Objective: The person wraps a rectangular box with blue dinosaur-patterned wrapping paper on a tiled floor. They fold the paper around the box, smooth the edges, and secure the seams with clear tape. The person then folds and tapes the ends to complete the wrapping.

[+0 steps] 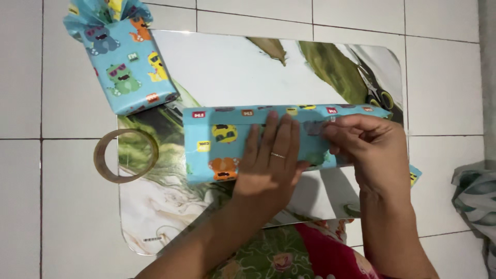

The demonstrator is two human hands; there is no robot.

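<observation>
Your left hand (271, 163) lies flat, fingers spread, pressing down on the long box (268, 142) wrapped in blue cartoon-print paper. The box lies across the middle of the mat (227, 67), a white-and-green marbled sheet on the tiled floor (444, 77); its long side runs left to right.

Your right hand (364, 142) is pinched shut at the paper seam near the box's right end, with something small at the fingertips, maybe a bit of tape; too small to tell.

Progress, as a judgement: the paper already covers the top and the near side of the box, and the left end looks folded in. The seam under your hands seems the part in hand. The right end looks unfinished: a loose flap of blue paper (415, 174) sticks out past your right wrist.

A second parcel (126, 64) in the same paper lies at the far-left corner of the mat, tilted, fully wrapped, with a gathered ruffle at its top end. A tape roll (125, 155) lies on the mat's left edge, half on the floor. Scissors (380, 95) lie near the far-right corner. Crumpled cloth (478, 199) lies on the floor to the right, well apart.
</observation>
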